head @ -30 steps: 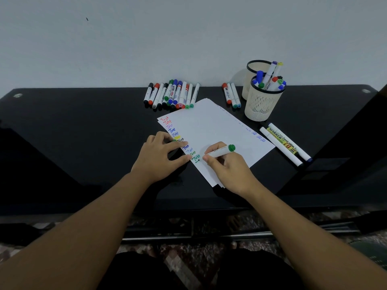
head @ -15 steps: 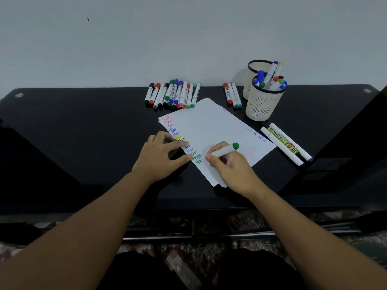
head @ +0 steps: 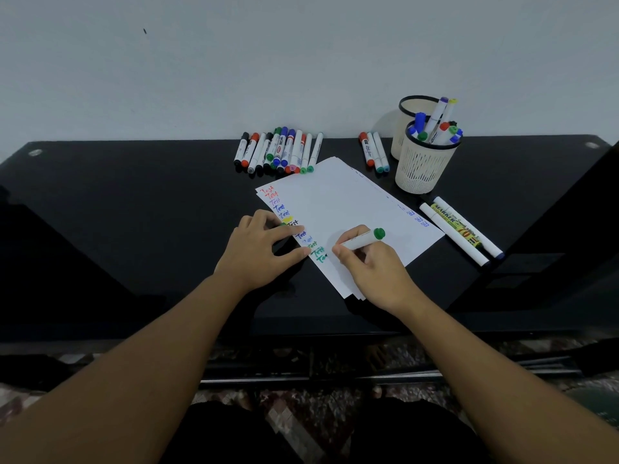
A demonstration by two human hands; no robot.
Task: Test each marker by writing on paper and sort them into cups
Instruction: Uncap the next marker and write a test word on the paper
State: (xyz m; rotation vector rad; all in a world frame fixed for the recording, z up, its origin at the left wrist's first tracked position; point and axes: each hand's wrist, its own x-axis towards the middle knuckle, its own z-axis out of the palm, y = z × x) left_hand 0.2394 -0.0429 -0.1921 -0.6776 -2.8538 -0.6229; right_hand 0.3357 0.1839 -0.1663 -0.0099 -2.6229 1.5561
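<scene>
Fingers (head: 346, 236) of the right hand (head: 375, 269) were curled round a green marker (head: 363, 241), pinching it low on the barrel with the tip down on the paper (head: 348, 209) and the green end cap pointing toward two o'clock. The tip itself was hidden behind the fingertips, just right of the newest green word at the bottom of a column of coloured test words. The left hand (head: 264, 252) lay at nine o'clock from the marker, fingers fairly straight and spread, pressing the sheet's left edge flat; whether it held a cap underneath could not be told. Outward from there, a row of markers (head: 278, 152) waited at twelve o'clock along the back of the black table (head: 134, 212), three more markers (head: 375, 152) lay at one o'clock, and the front cup (head: 422, 162), already holding markers, stood at two o'clock with a back cup (head: 413, 112) behind it. Two long markers (head: 462, 231) lay at three o'clock beside the paper. The likely trouble: the loose stack could slide on the glossy top if the left hand eased off, smearing wet ink, and the heel of the writing hand could drag across fresh letters.
</scene>
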